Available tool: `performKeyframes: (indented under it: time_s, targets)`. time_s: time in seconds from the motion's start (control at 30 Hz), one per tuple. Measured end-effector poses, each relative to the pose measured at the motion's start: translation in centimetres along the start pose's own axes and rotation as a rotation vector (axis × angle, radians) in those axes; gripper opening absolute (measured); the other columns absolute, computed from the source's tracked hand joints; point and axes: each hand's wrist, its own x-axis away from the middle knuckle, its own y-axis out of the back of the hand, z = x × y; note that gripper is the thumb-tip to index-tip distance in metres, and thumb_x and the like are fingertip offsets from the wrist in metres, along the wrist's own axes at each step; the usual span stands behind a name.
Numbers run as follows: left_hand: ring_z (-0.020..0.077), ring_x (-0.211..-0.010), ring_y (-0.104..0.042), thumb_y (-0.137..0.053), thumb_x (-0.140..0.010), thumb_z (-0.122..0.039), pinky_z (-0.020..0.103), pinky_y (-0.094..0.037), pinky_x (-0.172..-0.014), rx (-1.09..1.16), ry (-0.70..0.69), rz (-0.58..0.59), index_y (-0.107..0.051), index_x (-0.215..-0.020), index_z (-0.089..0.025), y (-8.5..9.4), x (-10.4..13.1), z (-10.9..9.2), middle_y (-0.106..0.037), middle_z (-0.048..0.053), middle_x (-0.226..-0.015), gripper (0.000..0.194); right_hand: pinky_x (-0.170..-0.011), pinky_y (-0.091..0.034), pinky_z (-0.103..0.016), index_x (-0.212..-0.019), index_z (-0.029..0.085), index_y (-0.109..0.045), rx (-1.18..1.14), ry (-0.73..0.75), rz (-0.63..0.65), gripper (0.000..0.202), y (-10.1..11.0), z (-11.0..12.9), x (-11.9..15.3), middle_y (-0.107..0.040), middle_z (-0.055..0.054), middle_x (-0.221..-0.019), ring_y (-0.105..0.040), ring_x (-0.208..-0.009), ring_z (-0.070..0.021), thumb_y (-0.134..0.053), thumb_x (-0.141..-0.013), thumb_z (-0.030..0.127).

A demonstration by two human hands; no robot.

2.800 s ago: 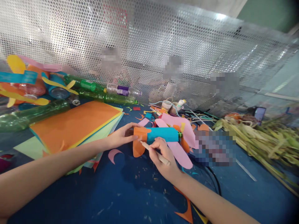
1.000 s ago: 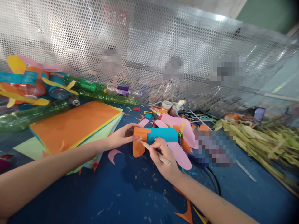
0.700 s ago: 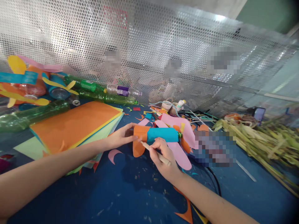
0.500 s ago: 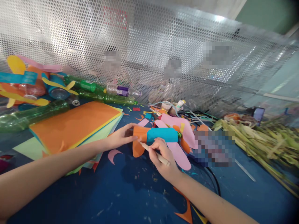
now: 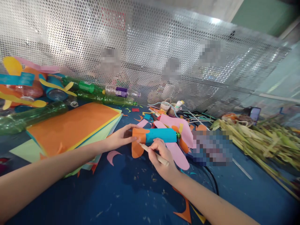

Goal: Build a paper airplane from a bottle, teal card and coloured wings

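In the middle of the frame, a paper-covered bottle (image 5: 161, 135) lies on its side, dressed as a small aeroplane, between the two hands. The left hand (image 5: 120, 137) has its orange tail end in its grasp, thumb on the near face and the other fingers (image 5: 128, 126) curling over the top. From the right, the right hand (image 5: 165, 161) grips a pale pen (image 5: 163, 160) between thumb and fingers, the nib at the orange tail fin (image 5: 137, 150), close by the left thumb; whether it touches the paper is too small to tell. The blue-wrapped body runs rightward just above the right knuckles to a green neck, a pink wing (image 5: 180, 157) slanting toward the lower right. All this is on a blue bench (image 5: 131, 200), with stacked coloured paper (image 5: 77, 125) left of centre, green bottles toward the upper left and corn husks (image 5: 257, 137) at the right.
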Motion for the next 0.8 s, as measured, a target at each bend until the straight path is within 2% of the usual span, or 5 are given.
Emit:
performKeyframes:
  time_s: [0.13, 0.37, 0.8]
  targets:
    - [0.0238, -0.112, -0.053, -0.058, -0.084, -0.037, 0.038, -0.041, -0.096, -0.034, 0.019, -0.01, -0.044, -0.121, -0.021, -0.1, 0.0, -0.3, -0.054, 0.01, -0.121, 0.043, -0.079, -0.039, -0.036, -0.075, 0.022, -0.04, -0.011, -0.007, 0.004, 0.016, 0.0, -0.1, 0.1, -0.043, 0.002, -0.07, -0.046, -0.075, -0.0168, -0.046, -0.087, 0.013]
    - [0.0249, -0.113, -0.053, -0.058, -0.084, -0.034, 0.041, -0.041, -0.096, -0.033, 0.001, -0.015, -0.044, -0.123, -0.02, 0.1, -0.1, 0.3, -0.053, 0.012, -0.125, 0.043, -0.081, -0.039, -0.036, -0.076, 0.022, -0.04, -0.027, -0.013, 0.003, 0.016, 0.0, -0.3, 0.1, -0.042, 0.002, -0.07, -0.047, -0.074, -0.0161, -0.045, -0.089, 0.014]
    - [0.0235, -0.112, -0.055, -0.056, -0.086, -0.031, 0.041, -0.04, -0.097, 0.02, -0.026, 0.018, -0.042, -0.121, -0.021, 0.3, -0.2, 0.9, -0.057, 0.01, -0.12, 0.039, -0.081, -0.039, -0.036, -0.077, 0.021, -0.042, -0.044, -0.051, 0.004, 0.014, 0.0, -0.3, 0.2, -0.044, 0.002, -0.072, -0.049, -0.073, -0.0154, -0.044, -0.09, 0.016]
